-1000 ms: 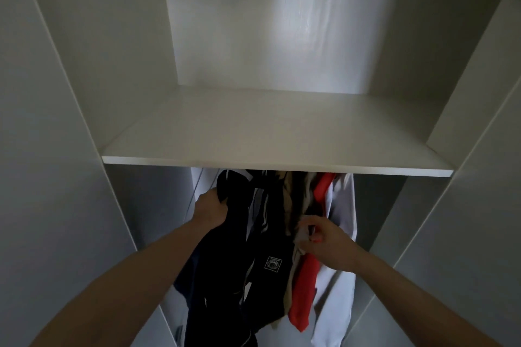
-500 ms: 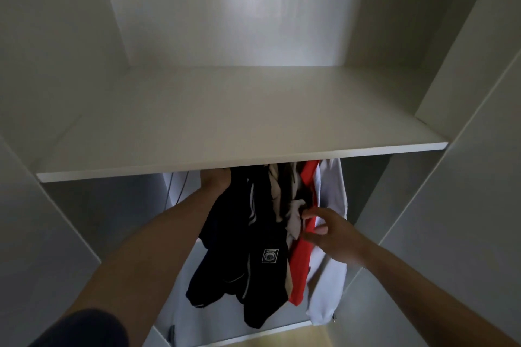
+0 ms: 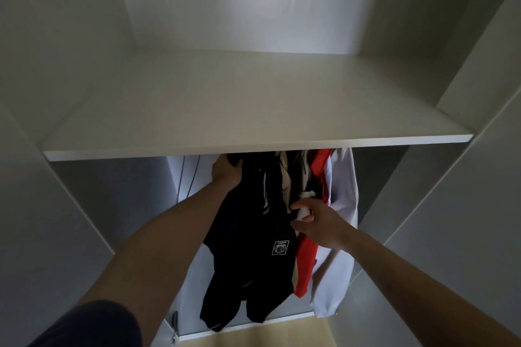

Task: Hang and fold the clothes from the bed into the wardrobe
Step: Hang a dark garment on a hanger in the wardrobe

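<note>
Several garments hang in the white wardrobe below its shelf (image 3: 158,153): a dark navy garment (image 3: 239,248) at the left, another dark one with a white square logo (image 3: 279,248), beige pieces, a red one (image 3: 307,265) and a white one (image 3: 344,205) at the right. My left hand (image 3: 227,173) grips the top of the navy garment just under the shelf edge; the rail and hanger are hidden by the shelf. My right hand (image 3: 318,222) reaches into the hanging clothes with fingers spread, touching a pale piece of cloth between the dark and red garments.
The shelf top holds nothing. White wardrobe side panels (image 3: 451,205) stand left and right of the opening. Thin cords (image 3: 183,175) hang at the left of the back wall. A strip of light wooden floor (image 3: 282,332) shows below the wardrobe's bottom edge.
My left hand has risen with the navy garment to just under the shelf. My right hand has let go of its pinch and spread its fingers. The view tilted down.
</note>
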Tool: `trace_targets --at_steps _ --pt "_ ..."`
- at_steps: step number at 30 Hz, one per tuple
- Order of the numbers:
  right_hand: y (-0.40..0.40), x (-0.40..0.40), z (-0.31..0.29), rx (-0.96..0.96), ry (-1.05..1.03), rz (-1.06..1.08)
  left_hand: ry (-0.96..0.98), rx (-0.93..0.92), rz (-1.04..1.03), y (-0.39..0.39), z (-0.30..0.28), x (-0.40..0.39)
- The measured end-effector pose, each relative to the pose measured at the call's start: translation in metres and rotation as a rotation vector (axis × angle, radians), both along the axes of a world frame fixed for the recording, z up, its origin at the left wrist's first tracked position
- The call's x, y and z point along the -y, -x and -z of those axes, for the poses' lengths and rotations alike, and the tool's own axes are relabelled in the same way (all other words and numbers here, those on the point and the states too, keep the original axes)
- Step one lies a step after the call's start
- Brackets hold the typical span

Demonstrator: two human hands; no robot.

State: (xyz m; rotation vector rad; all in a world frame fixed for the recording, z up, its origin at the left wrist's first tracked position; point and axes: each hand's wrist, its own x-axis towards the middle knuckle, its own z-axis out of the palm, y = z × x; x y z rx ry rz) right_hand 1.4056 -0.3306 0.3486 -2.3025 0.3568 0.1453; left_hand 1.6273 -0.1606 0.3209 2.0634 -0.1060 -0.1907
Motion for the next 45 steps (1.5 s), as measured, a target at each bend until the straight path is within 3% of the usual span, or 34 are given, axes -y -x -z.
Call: trace_targets --at_steps 4,14,20,28,40,45 --pt "-0.006 -0.003 0.005 -0.011 0.019 -0.037 -0.154 -0.009 0.088 0.008 0.011 -0.006" --pt "0.016 0.006 0.010 0.036 0.052 -0.098 -0.250 -0.142 0.073 0.040 0.029 -0.001" --pt "0.027 0.009 -0.006 0.053 0.044 -0.100 -0.307 -0.088 0.112 0.051 0.033 -0.012" --pt "0.019 0.000 -0.015 0.104 -0.123 -0.005 -0.139 0.009 0.198 0.064 0.039 -0.050" --pt "0.038 -0.026 0.049 0.038 -0.236 0.164 -0.040 0.091 0.242 0.111 0.085 -0.086" --pt "0.074 -0.034 0.045 0.014 -0.252 0.209 -0.004 0.277 0.068 0.102 0.076 -0.109"
